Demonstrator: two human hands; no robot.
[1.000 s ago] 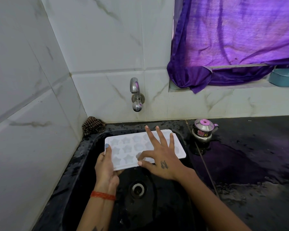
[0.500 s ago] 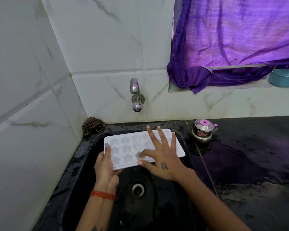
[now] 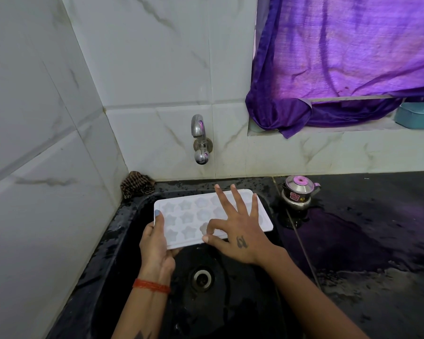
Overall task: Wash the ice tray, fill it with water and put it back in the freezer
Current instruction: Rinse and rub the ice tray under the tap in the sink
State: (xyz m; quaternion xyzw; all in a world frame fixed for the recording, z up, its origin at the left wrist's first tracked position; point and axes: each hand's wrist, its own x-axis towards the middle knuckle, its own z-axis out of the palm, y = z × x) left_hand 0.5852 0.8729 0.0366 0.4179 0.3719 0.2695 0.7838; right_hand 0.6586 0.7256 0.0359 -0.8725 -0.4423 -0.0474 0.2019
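While held over black sink [image 3: 123,231] below dry tap [image 3: 200,140], ice tray [image 3: 181,216] mid-wash: left hand [image 3: 157,245] gripping left edge, right hand [image 3: 235,231] splayed, forefinger rubbing a mould. Filling, freezing pending.

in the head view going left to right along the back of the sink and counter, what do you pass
Brown patterned cloth in the corner → steel tap on the wall → small steel kettle on the wet black counter → teal container up on the window ledge at far right.
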